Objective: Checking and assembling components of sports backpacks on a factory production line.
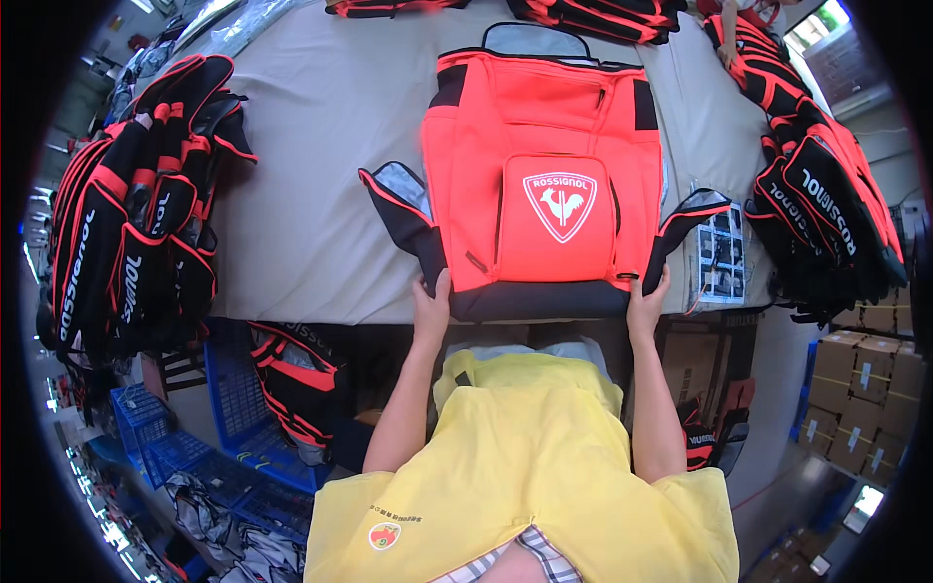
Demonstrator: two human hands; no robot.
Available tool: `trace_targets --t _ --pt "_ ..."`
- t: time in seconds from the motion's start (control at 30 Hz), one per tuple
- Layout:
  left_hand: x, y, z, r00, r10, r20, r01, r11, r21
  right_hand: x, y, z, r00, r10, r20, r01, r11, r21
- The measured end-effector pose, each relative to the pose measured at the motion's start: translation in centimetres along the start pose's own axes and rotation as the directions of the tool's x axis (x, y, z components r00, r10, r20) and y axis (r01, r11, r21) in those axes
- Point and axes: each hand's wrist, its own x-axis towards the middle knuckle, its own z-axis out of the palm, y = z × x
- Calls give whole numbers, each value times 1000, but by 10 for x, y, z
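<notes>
1. Black and red fabric fills the left end of our view: a stack of bags (146,214), with soft folds and white lettering, lies on the pale, cloth-covered surface (311,194).
2. Below that stack, we see blue plastic crates (233,418) with lattice walls, and a black-and-red bag (296,384) sits beside them, under the surface's edge.
3. Our left hand (431,303) is partly closed, grasping the lower left corner of the red bag, thumb uppermost; the curled fingers are mostly hidden. Our bare left forearm slants up and inward from the yellow sleeve.
4. Between our hands, the red bag (564,107) lies flat at the near edge of the surface. We see smooth, bright fabric, a rounded front pocket bearing a white shield emblem, a dark bottom panel, and black flaps (413,231) lined in grey spreading from both sides.
5. Our right hand (647,303) is likewise partly closed, pinching the lower right corner with its thumb on top. Our right forearm rises nearly straight, leaning slightly inward.
6. Just beyond the right flap, we see a printed sheet (721,260) with a grid of small pictures.
7. Furthest right are more black-and-red bags (826,204), piled, and brown cardboard cartons (855,394) below.
</notes>
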Motion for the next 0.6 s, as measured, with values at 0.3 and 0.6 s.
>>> trace_targets --t 0.3,0.6 --pt "-3 32 -14 732 -281 621 621 649 -439 -92 -57 4 464 655 597 -886 345 311" --pt "-97 73 35 756 -220 616 560 704 -436 -55 -77 -12 560 347 752 -788 -58 613"
